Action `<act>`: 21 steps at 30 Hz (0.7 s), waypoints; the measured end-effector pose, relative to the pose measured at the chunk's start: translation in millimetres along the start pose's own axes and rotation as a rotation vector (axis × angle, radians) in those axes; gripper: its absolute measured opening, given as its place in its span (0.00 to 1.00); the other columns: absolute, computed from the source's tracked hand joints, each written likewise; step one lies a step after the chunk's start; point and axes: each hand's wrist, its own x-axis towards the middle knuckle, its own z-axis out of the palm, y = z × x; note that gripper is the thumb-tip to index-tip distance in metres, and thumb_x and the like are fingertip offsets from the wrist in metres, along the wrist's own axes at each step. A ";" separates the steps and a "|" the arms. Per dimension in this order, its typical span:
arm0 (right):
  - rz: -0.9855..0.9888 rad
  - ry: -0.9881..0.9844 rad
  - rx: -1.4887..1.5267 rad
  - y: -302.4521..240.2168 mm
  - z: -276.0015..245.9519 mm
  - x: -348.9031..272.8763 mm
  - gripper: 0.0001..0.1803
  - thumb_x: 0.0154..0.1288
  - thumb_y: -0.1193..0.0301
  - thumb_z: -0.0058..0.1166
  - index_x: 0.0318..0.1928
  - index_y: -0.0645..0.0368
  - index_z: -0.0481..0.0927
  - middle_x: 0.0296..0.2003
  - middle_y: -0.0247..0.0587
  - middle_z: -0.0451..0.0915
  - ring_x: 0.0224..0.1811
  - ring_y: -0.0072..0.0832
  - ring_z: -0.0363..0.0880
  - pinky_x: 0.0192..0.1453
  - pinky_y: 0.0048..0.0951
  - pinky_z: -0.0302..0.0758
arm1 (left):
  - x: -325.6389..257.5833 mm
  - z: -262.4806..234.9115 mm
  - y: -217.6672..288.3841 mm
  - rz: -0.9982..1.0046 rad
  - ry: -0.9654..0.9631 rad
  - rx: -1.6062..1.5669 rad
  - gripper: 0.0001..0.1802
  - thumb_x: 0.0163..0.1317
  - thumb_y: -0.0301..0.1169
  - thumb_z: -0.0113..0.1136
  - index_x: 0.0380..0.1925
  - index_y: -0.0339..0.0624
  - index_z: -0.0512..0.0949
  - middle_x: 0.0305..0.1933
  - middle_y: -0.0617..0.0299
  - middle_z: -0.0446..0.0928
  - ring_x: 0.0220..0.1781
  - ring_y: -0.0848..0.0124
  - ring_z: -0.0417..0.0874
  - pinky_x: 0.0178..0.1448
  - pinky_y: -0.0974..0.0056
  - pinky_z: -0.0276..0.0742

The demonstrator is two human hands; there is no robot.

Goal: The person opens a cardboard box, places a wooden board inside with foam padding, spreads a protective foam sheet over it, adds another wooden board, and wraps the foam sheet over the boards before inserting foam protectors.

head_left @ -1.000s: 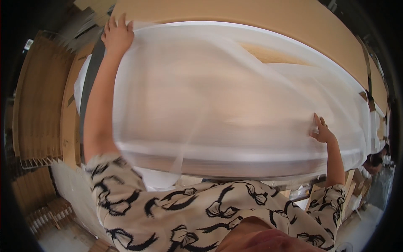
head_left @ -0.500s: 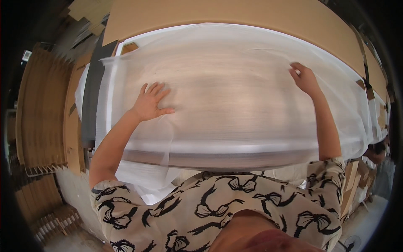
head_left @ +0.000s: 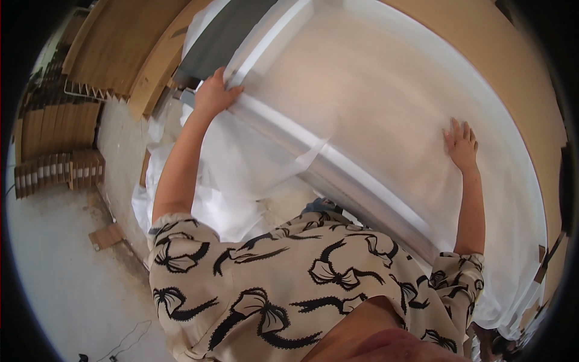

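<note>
Translucent film covers a broad wood-toned panel with white edges.
The left hand rests at the panel's near left corner, thumb apart; whether it pinches film, I cannot tell. The right hand lies spread on the film. Tan cardboard borders the far right side, a dark grey board the left; loose white sheeting bunches nearer; brown cardboard stacks line the pale floor.
</note>
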 end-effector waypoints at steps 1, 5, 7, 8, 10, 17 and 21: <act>-0.058 0.025 0.076 -10.3 -6.7 -0.5 0.27 0.63 0.51 0.41 0.62 0.41 0.59 0.61 0.52 0.57 0.62 0.51 0.54 0.61 0.50 0.53 | 5.9 7.2 -9.9 -0.001 0.043 -0.096 0.29 0.48 0.47 0.60 0.49 0.43 0.70 0.38 0.49 0.77 0.40 0.53 0.78 0.43 0.57 0.73; -0.353 -0.093 0.231 -70.8 -32.8 -40.7 0.29 0.59 0.54 0.47 0.60 0.47 0.63 0.60 0.54 0.58 0.62 0.48 0.55 0.61 0.47 0.54 | 26.8 19.8 -10.2 0.302 0.381 -0.068 0.09 0.52 0.34 0.53 0.30 0.46 0.79 0.32 0.58 0.78 0.35 0.56 0.78 0.38 0.57 0.74; -0.310 -0.251 0.202 -68.9 -35.0 -62.0 0.32 0.56 0.53 0.50 0.61 0.45 0.61 0.61 0.55 0.56 0.62 0.50 0.54 0.61 0.50 0.53 | 58.6 20.1 7.1 0.337 0.255 0.213 0.07 0.53 0.32 0.52 0.31 0.48 0.78 0.29 0.58 0.77 0.34 0.57 0.78 0.39 0.56 0.73; -0.299 -0.234 0.197 -67.3 -33.3 -67.1 0.34 0.55 0.52 0.51 0.61 0.45 0.60 0.62 0.55 0.54 0.63 0.51 0.53 0.61 0.51 0.53 | 71.5 23.5 16.9 0.363 0.120 0.355 0.07 0.53 0.31 0.53 0.32 0.48 0.78 0.31 0.58 0.76 0.39 0.59 0.77 0.43 0.56 0.71; -0.276 -0.210 0.235 -57.2 -16.1 -67.4 0.37 0.52 0.51 0.53 0.62 0.43 0.58 0.63 0.54 0.51 0.64 0.55 0.49 0.60 0.55 0.52 | 79.7 23.3 65.6 0.539 0.205 0.314 0.12 0.51 0.34 0.57 0.38 0.47 0.76 0.40 0.56 0.76 0.46 0.59 0.75 0.47 0.55 0.69; -0.102 -0.347 0.211 -71.0 -31.3 -51.9 0.36 0.50 0.51 0.56 0.59 0.44 0.63 0.62 0.52 0.54 0.63 0.50 0.52 0.61 0.53 0.54 | 4.0 78.1 253.1 1.495 -0.194 -0.265 0.31 0.53 0.41 0.58 0.57 0.45 0.63 0.61 0.46 0.57 0.64 0.52 0.57 0.63 0.48 0.50; 0.088 -0.004 0.387 -73.7 -81.9 -103.6 0.31 0.53 0.55 0.55 0.57 0.48 0.65 0.60 0.51 0.57 0.63 0.47 0.54 0.61 0.47 0.56 | 0.7 119.6 232.4 1.738 -0.161 -0.057 0.37 0.52 0.47 0.56 0.61 0.50 0.57 0.68 0.46 0.44 0.69 0.48 0.41 0.66 0.41 0.36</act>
